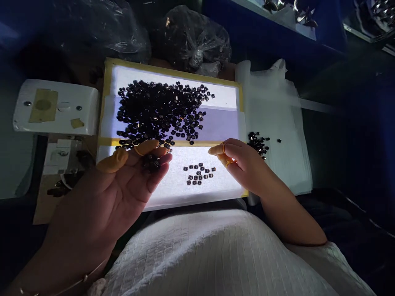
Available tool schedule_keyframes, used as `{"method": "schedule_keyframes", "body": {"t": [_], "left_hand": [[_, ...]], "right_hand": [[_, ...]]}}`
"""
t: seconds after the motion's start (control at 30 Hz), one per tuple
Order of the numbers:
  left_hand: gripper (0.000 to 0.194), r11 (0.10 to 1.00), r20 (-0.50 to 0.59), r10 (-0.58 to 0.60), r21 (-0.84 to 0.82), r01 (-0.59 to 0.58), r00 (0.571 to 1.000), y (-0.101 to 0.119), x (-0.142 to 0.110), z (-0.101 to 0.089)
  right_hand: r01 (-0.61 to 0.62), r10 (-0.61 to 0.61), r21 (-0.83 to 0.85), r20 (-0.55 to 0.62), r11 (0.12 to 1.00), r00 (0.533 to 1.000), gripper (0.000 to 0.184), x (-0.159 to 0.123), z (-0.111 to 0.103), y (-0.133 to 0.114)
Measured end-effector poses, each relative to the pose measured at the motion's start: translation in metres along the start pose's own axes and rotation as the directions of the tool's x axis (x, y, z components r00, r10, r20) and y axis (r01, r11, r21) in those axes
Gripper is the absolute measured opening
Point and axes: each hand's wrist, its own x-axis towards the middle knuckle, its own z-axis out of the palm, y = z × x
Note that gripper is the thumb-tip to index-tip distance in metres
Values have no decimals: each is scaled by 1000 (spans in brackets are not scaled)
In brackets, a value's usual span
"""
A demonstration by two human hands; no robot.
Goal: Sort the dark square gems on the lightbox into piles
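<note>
A: Room?
B: Dark. Light panel glows, yellow tape edging; main pile at its 11 o'clock.
A: Hands?
B: Left hand at 8, cupping black parts; right hand at 4, fingers bunched, can't tell if gripping.
A: Risk?
B: Left tilting could spill its parts; right brushing past could scatter spread pieces at 5.

From afar I see darkness around a glowing panel, a white switch box to its left, a dark blue surface at upper right
</note>
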Motion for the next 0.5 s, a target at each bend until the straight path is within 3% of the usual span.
{"method": "schedule_keyframes", "body": {"t": [0.5], "left_hand": [[16, 998, -2, 64, 19, -64, 998, 0, -4, 1]], "right_hand": [[17, -17, 34, -9, 999, 1000, 43, -4, 3, 1]]}}
